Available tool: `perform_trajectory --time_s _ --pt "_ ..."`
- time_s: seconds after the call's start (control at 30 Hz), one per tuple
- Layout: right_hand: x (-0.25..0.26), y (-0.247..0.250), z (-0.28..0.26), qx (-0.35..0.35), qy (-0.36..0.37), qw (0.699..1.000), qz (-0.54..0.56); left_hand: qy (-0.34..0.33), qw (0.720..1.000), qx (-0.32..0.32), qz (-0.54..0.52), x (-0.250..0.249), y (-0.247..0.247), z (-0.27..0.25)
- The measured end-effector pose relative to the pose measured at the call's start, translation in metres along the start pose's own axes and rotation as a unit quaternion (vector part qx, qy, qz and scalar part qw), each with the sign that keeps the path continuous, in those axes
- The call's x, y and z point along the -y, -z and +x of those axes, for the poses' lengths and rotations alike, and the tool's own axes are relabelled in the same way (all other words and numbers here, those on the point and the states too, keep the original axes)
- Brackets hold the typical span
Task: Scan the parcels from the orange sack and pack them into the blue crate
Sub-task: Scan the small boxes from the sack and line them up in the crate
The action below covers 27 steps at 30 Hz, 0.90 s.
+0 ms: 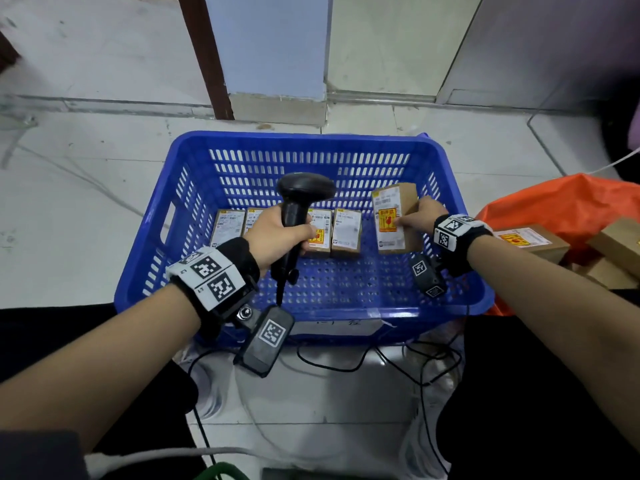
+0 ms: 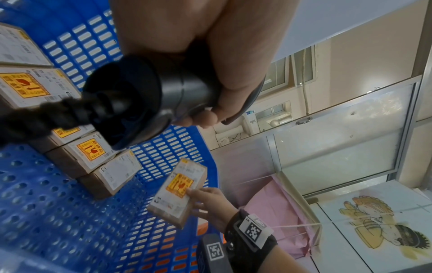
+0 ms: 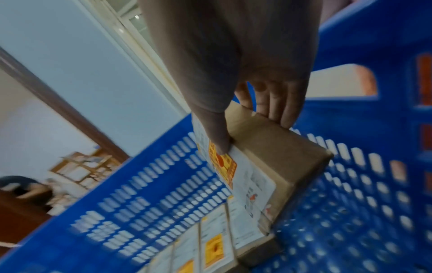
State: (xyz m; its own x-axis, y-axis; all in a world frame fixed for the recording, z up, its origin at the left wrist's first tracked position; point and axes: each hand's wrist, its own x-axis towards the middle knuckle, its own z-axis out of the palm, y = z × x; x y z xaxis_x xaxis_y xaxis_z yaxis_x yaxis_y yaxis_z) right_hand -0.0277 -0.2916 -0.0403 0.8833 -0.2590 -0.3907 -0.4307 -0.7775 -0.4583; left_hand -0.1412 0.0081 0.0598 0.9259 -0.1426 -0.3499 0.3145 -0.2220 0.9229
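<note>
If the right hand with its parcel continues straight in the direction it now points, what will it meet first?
Probably the far wall of the blue crate. The right hand holds the parcel pointing away from the person, right of the packed row. Depth is unclear; slightly downward, the crate floor comes first.

We find no legible text: the held parcel (image 1: 393, 220) bears an orange fragile sticker (image 1: 387, 220) whose print is blurred.

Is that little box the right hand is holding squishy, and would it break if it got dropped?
Probably stiff: the box keeps sharp cardboard corners under the right hand. Likely light, since thumb and fingers alone hold it. Its orange sticker looks like a fragile warning, so dropping seems risky.
</note>
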Motion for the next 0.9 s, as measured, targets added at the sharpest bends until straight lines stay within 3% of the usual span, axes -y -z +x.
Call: perform_trajectory --time_s 0.13,0.5,0.63,0.8,0.9 --pt "-0.019 -0.023 0.022 -0.024 -0.056 0.998 -0.014 0.005 1.0 -0.01 0.0 0.001 -0.001 0.004" --pt "-0.029 -0.081 0.098 -0.01 -0.115 0.993 0.012 0.024 1.0 0.001 -0.005 0.004 -0.013 0.025" --pt "-0.039 -0.098 0.121 0.034 -0.117 0.992 0.036 0.028 0.999 0.01 -0.024 0.001 -0.019 0.035" --pt "-0.047 -0.129 0.137 0.146 -0.104 0.984 0.018 0.031 0.999 0.012 -0.038 -0.002 -0.024 0.04" --pt "-0.059 -0.151 0.16 0.165 -0.118 0.979 0.031 0.032 0.999 0.019 -0.04 -0.003 -0.025 0.038"
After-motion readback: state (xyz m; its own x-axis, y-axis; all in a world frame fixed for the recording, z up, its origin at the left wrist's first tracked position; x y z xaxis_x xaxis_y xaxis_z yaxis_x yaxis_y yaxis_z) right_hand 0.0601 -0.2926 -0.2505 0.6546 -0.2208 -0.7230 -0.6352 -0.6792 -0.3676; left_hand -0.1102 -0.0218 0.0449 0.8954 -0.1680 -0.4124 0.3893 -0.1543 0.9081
